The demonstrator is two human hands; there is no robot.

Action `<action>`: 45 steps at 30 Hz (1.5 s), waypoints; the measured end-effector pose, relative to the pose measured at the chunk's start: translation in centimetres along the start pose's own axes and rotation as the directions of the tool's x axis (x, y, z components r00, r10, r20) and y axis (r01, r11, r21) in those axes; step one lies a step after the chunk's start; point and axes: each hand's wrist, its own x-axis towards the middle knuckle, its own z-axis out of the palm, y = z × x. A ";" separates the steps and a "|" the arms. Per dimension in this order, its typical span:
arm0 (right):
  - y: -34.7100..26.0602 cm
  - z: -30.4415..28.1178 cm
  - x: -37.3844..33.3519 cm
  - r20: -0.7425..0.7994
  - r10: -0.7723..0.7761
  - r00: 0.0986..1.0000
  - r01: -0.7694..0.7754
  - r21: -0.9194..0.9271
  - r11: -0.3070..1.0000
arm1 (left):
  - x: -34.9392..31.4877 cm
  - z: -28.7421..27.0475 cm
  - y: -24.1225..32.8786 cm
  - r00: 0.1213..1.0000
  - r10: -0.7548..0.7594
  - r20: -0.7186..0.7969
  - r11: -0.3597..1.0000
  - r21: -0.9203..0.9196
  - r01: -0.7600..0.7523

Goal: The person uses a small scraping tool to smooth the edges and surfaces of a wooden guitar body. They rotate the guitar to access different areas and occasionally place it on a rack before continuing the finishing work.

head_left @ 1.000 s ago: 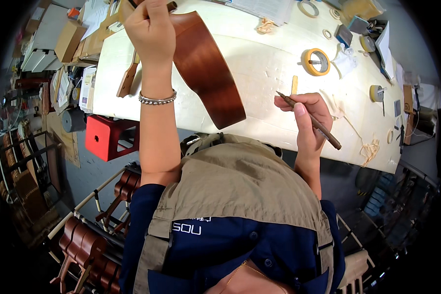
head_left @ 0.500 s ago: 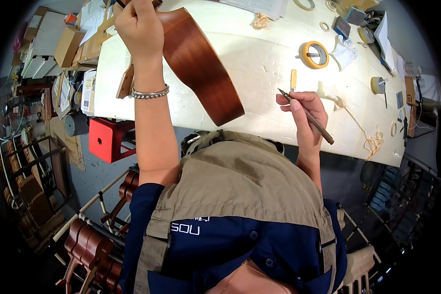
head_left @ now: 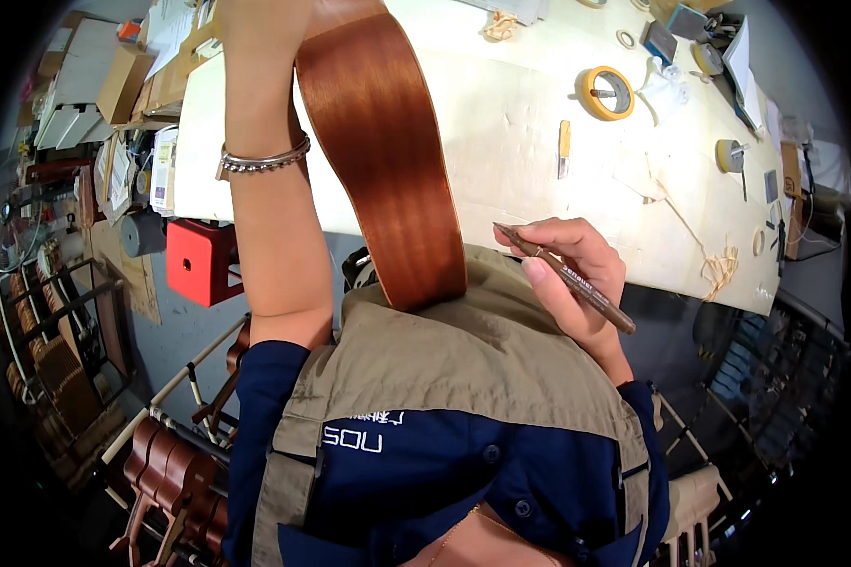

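While R hand (head_left: pixel 572 274) holds pencil (head_left: pixel 565 279), tape roll (head_left: pixel 603 93) & knife (head_left: pixel 564 148) lie beyond.

wood panel (head_left: pixel 383 151) reddish-brown, streaked | pen (head_left: pixel 565 278) brown | tape roll (head_left: pixel 605 93) yellow | stool (head_left: pixel 199 262) red

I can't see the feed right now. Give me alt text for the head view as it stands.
Seen from above, a person's left hand holds up a glossy reddish-brown instrument body whose lower end rests against their chest, while the right hand holds a brown pen beside it. Behind lies a pale workbench with a yellow tape roll and string scraps.
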 end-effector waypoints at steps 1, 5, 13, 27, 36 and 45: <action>-0.1 0.0 -0.1 0.046 0.022 0.999 -0.022 -0.011 1.000 | -0.6 -1.1 1.2 1.000 -0.004 -0.030 1.000 0.021 0.004; 0.5 0.5 0.4 -0.023 -0.022 1.000 0.020 -0.072 0.997 | -0.7 0.8 1.6 0.988 0.149 0.046 0.986 0.065 -0.151; 0.7 2.1 2.5 -0.040 -0.148 0.988 0.148 -0.013 0.989 | -0.9 0.9 3.2 0.997 0.074 -0.037 0.993 0.092 -0.071; 0.5 2.1 3.1 0.000 -0.246 0.969 0.243 -0.161 0.957 | -0.9 0.6 3.2 1.000 -0.028 0.012 1.000 0.010 0.028; 0.6 2.1 3.1 -0.009 -0.239 0.971 0.235 -0.161 0.959 | -1.4 0.7 3.2 0.997 0.081 0.013 0.997 0.013 -0.081; 0.6 2.1 3.2 -0.003 -0.231 0.973 0.228 -0.151 0.962 | -1.1 0.4 3.0 0.999 0.032 0.023 0.998 0.046 -0.033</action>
